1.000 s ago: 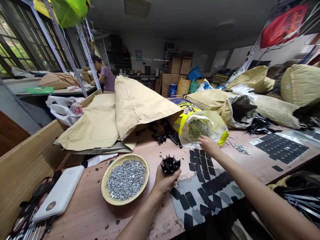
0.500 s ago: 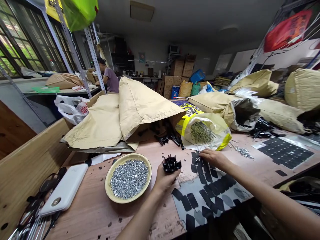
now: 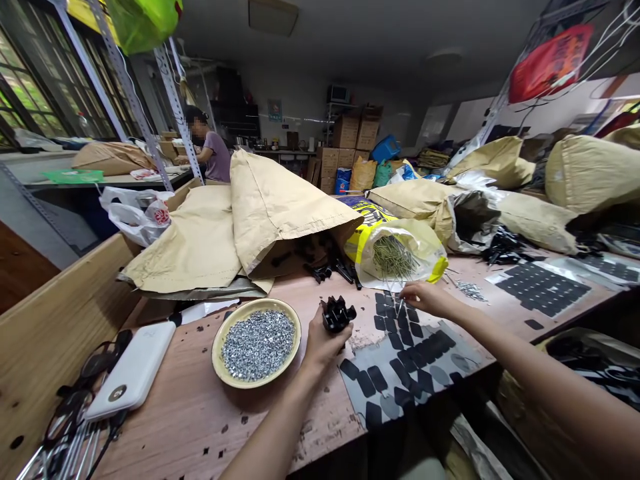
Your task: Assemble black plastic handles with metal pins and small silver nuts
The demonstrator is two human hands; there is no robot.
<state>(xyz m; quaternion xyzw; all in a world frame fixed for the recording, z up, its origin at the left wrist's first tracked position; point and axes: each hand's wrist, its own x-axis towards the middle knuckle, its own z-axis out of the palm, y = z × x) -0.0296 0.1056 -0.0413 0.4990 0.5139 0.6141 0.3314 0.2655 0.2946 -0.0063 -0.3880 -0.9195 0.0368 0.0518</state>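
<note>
My left hand [image 3: 320, 343] grips a black plastic part with upright prongs [image 3: 338, 314], held just above the wooden table [image 3: 200, 413]. My right hand [image 3: 425, 297] is pinched on a thin metal screw [image 3: 399, 305] pointing down, over a grey sheet of black adhesive pads [image 3: 407, 353]. Just beyond that hand lies an open yellow and clear bag of long screws [image 3: 400, 257]. A round bowl of small silver nuts [image 3: 257, 343] sits to the left of my left hand.
Big tan paper sacks [image 3: 260, 213] lie behind the bowl, with black parts spilling out. A white power bank [image 3: 131, 370] and black glasses rest at the left. Another pad sheet [image 3: 543, 288] and more sacks are at the right. A person sits at a far table [image 3: 210, 150].
My right hand has drawn back from the screw bag towards me, now pinching a screw over the pad sheet. My left hand has tilted the black part slightly.
</note>
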